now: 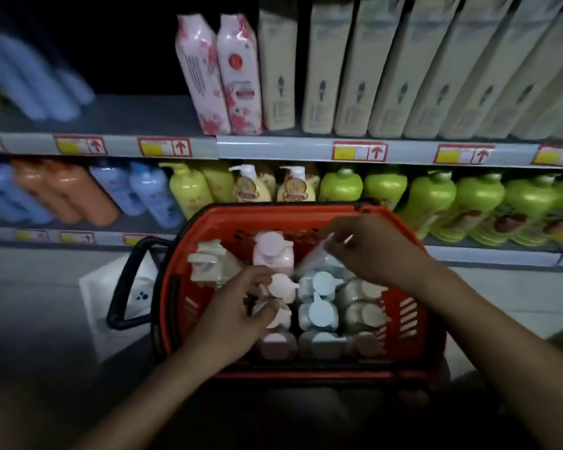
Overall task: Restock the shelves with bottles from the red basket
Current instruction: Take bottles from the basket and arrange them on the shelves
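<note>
head view: left hand (241, 306) fingers curl round a pink bottle (281, 287) in the packed red basket (306, 219); right hand (368, 251) pinches a blurred thing. lifting may snag neighbouring pumps.

Both forearms are bare to the frame edge; the left hand (238, 306) and right hand (368, 248) wear nothing.

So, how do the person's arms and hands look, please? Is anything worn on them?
Both forearms are bare up to the frame edge: no sleeves show. The left hand and right hand wear no gloves. I see no watch, ring or bracelet, though the picture is dim and blurred.
</note>
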A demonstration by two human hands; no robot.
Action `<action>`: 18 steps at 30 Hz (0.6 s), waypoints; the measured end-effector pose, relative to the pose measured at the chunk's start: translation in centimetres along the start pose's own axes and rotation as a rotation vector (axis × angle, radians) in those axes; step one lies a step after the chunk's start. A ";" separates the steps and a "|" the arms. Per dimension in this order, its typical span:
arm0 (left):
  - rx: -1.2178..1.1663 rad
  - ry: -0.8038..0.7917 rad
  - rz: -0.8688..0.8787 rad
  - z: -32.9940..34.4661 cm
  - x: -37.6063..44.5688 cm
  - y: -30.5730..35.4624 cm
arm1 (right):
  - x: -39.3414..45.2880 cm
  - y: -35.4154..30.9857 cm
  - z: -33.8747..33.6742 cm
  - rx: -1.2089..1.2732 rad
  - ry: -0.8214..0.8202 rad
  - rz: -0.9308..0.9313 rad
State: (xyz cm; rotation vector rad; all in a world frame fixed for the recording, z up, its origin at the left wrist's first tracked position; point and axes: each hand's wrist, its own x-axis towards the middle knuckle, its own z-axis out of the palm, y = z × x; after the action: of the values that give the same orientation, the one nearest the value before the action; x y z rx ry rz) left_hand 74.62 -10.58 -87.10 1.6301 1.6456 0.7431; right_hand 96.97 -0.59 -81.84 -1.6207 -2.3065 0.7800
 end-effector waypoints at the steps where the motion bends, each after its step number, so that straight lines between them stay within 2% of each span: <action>1: 0.007 0.004 -0.003 -0.4 0.2 0.7 | -0.3 0.8 -0.9 0.032 0.036 0.024; 3: 0.052 -0.018 0.017 -1.1 0.9 2.0 | -0.6 2.4 -2.1 0.066 0.079 0.078; 7: 0.165 -0.032 0.079 -2.4 2.5 2.7 | 0.5 2.5 -2.0 0.018 -0.006 0.107; 10: 0.205 -0.023 0.091 -2.4 4.0 1.0 | 3.2 2.2 -0.7 -0.188 -0.080 0.041; 13: 0.158 -0.043 0.117 -1.7 6.6 0.5 | 5.9 3.1 -0.9 -0.257 -0.066 0.079; 18: 0.114 -0.117 0.246 -0.1 11.0 0.1 | 8.2 6.3 -0.2 -0.443 -0.261 0.127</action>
State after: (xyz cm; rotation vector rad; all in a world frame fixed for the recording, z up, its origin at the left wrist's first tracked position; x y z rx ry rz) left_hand 74.92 0.37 -87.85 1.9436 1.4437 0.6695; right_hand 99.12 8.61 -86.07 -1.9628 -2.7327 0.5585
